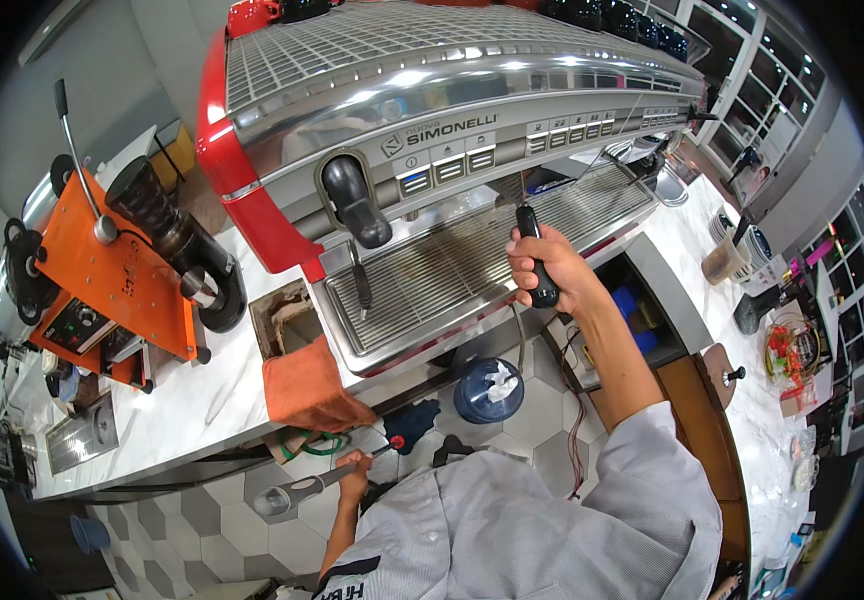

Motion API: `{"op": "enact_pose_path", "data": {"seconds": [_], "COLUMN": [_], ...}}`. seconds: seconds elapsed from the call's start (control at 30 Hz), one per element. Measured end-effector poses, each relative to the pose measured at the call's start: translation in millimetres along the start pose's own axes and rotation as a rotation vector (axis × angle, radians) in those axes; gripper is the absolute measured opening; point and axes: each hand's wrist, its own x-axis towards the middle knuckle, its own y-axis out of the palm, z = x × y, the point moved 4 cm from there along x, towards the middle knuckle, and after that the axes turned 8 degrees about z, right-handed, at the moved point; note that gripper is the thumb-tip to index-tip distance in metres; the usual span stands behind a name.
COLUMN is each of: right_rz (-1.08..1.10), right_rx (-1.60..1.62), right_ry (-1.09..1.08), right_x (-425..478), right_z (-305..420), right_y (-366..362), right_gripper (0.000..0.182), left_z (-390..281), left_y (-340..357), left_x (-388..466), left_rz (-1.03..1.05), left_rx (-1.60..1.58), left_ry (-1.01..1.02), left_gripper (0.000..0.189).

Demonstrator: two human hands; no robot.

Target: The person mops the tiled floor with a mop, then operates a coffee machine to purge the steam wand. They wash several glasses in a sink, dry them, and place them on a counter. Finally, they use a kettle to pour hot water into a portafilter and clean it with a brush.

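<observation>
A red and steel Nuova Simonelli espresso machine point(312, 135) stands on the marble counter. Above its slatted drip tray point(432, 270), my right hand point(552, 266) grips a black handle point(528, 221), apparently a portafilter's; its far end cannot be made out. Lower down, my left hand point(354, 469) is closed around a long grey tool point(308, 489) with a clear rounded end and a red part at the other. That tool is over the floor, below an orange cloth point(315, 386) hanging at the counter edge. A steam wand with a black grip point(361, 285) hangs over the tray's left part.
Left of the machine are an orange appliance point(113, 270) and a black coffee grinder point(203, 262). A square opening point(287, 322) lies beside the drip tray. Below, a blue water jug point(488, 390) and cables point(578, 435) are on the tiled floor. Cups point(724, 259) stand at right.
</observation>
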Motion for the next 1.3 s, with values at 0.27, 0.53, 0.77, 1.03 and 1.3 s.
{"op": "enact_pose_path", "data": {"seconds": [0.27,0.53,0.77,1.03,1.3], "right_rz": [0.044,-0.192,-0.674,-0.353,0.154], "right_rx": [-0.068,-0.078,-1.041,-0.531,0.151], "right_ry": [0.087,-0.023,0.151,-0.161,0.034], "right_x": [-12.3,-59.8,-128.5,-69.1,-7.7], "right_z": [12.1,-30.8,-85.6,-42.4,-2.3], "right_y": [-8.7,-105.7,-218.8,-107.3,-24.7], "right_gripper": [0.019,0.064,0.036,0.037,0.030], "left_z": [-4.2,-1.4,2.4,3.4,10.1], "left_y": [10.6,17.1,7.2,-4.2,-1.4], "left_x": [6.4,11.0,9.0,18.4,16.2], "left_rz": [0.036,0.020,-0.024,0.008,0.029], "left_rx": [0.050,0.030,-0.034,-0.015,-0.066], "left_ry": [-0.042,-0.106,-0.045,-0.072,-0.039], "left_gripper": [0.032,0.033,0.031,0.032,0.033]}}
